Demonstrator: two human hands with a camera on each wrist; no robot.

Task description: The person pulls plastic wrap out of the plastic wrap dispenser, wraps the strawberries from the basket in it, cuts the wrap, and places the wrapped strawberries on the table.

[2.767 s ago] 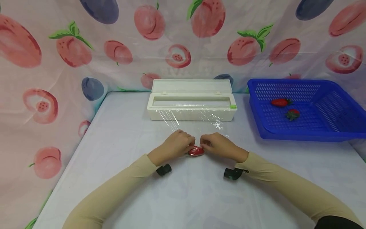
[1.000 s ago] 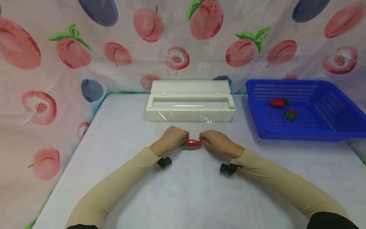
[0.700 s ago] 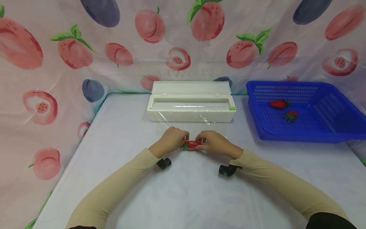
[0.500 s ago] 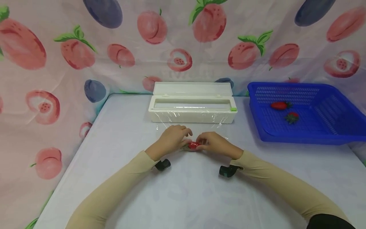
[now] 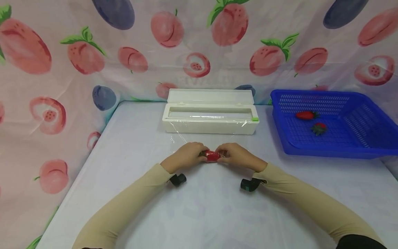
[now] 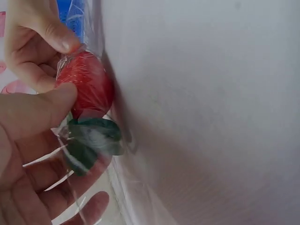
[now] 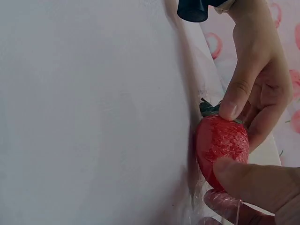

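Note:
A red strawberry (image 5: pixel 212 156) with green leaves lies sideways on the white table, wrapped in clear plastic film. My left hand (image 5: pixel 187 156) grips it at the leafy end, thumb on the near side and fingers behind. At the pointed end my right hand (image 5: pixel 237 156) pinches it, its thumb pressed on the red skin in the right wrist view. In the left wrist view the film is crinkled over the strawberry (image 6: pixel 89 86) and the leaves (image 6: pixel 93 138). The film runs back from the hands to the white cling film box (image 5: pixel 211 127), whose lid stands up.
A blue plastic basket (image 5: pixel 329 154) stands at the back right, holding two strawberries (image 5: pixel 306 115). A fruit-print cloth (image 5: pixel 230 62) hangs behind the table and along the left. A green slider (image 5: pixel 255 119) sits at the box's right end.
The strawberry has been turned and shifted a little between the hands. The left fingers lifted off it about half a second ago and now grip it again; the right hand keeps its pinch.

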